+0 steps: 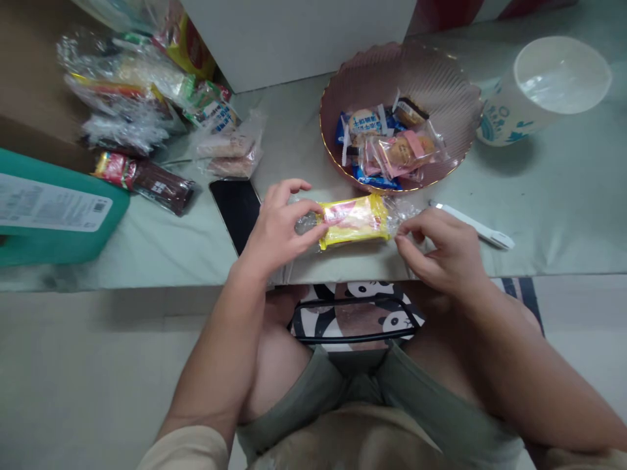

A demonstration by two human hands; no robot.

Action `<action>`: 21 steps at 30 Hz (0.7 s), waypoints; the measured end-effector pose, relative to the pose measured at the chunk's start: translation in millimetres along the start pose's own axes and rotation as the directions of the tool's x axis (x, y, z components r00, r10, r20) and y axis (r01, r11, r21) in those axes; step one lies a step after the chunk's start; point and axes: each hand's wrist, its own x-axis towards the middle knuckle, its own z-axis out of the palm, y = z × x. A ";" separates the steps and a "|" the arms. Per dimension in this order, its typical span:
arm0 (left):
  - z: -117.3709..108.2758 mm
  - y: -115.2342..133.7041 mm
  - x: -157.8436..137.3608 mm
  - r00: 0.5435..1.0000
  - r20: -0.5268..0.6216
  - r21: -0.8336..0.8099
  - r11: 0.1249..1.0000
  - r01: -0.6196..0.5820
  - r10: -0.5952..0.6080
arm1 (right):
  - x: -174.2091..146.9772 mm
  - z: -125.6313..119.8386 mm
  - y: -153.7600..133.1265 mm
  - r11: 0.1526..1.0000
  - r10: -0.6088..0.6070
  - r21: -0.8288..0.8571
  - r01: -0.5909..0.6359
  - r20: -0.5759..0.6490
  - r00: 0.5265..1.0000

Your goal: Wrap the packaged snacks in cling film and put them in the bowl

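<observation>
A yellow snack packet (353, 220) with a pink label lies near the table's front edge, with crinkled clear plastic wrap (402, 214) around its ends. My left hand (284, 225) holds the packet's left end between thumb and index finger, its other fingers raised. At the opposite end, my right hand (441, 245) pinches the clear wrap between thumb and forefinger. A white utility knife (477, 227) lies just beyond my right hand. Partly behind my left hand is a dark phone (235, 210).
Behind the packet stands a pink ribbed bowl (460, 85) with several wrapped snacks. A white cup (519, 98) holding clear plastic is at its right. Packaged snacks (142, 91) pile up at the left, above a green box (105, 228). A panda-print stool (353, 320) shows between my legs.
</observation>
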 end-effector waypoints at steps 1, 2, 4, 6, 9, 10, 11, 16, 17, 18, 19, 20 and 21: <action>-0.5 1.3 -0.6 1.000 0.011 0.002 1.000 -0.019 0.019 | -0.5 -1.2 -3.1 0.999 -0.041 0.012 0.041 -0.024 0.999; -1.0 2.8 -1.3 0.999 0.023 0.006 0.999 -0.039 0.039 | -1.0 -1.9 -5.7 0.995 -0.098 0.026 0.099 -0.037 0.995; -1.7 6.3 -2.6 0.996 0.045 0.021 0.997 -0.080 0.079 | -2.0 -1.8 -8.5 0.968 -0.240 0.064 0.241 -0.023 0.971; -2.6 10.1 -3.7 0.993 0.046 0.042 0.992 -0.115 0.113 | -2.5 -0.6 -8.1 0.929 -0.359 0.101 0.355 0.016 0.933; -5.7 16.2 -5.0 0.986 0.013 0.070 0.984 -0.166 0.165 | -2.2 -0.2 -4.5 0.918 -0.396 0.062 0.391 0.101 0.913; -7.5 18.3 -5.8 0.982 -0.003 0.077 0.979 -0.189 0.190 | -2.0 -0.9 -3.3 0.918 -0.395 0.038 0.394 0.127 0.910; -9.6 20.3 -7.0 0.976 -0.015 0.083 0.973 -0.216 0.218 | -1.9 -1.9 -2.3 0.916 -0.399 0.024 0.400 0.152 0.904; -24.8 28.4 -19.8 0.950 0.076 0.058 0.950 -0.306 0.301 | -8.6 -3.9 0.8 0.924 -0.380 0.076 0.374 0.267 0.885; -28.1 29.9 -23.1 0.950 0.114 0.055 0.953 -0.298 0.291 | -11.2 -2.6 1.4 0.943 -0.329 0.048 0.331 0.297 0.896; -31.1 31.6 -26.3 0.952 0.149 0.061 0.958 -0.280 0.269 | -13.7 -1.0 2.0 0.961 -0.263 -0.002 0.278 0.317 0.911; -33.7 33.8 -29.2 0.956 0.176 0.079 0.964 -0.253 0.236 | -15.9 0.7 2.4 0.973 -0.189 -0.064 0.221 0.322 0.928; -35.8 36.4 -31.9 0.960 0.203 0.107 0.970 -0.216 0.192 | -17.6 2.0 2.5 0.979 -0.115 -0.126 0.162 0.315 0.942; -37.3 39.4 -34.3 0.963 0.230 0.139 0.975 -0.176 0.141 | -18.7 2.7 2.3 0.978 -0.048 -0.178 0.105 0.300 0.953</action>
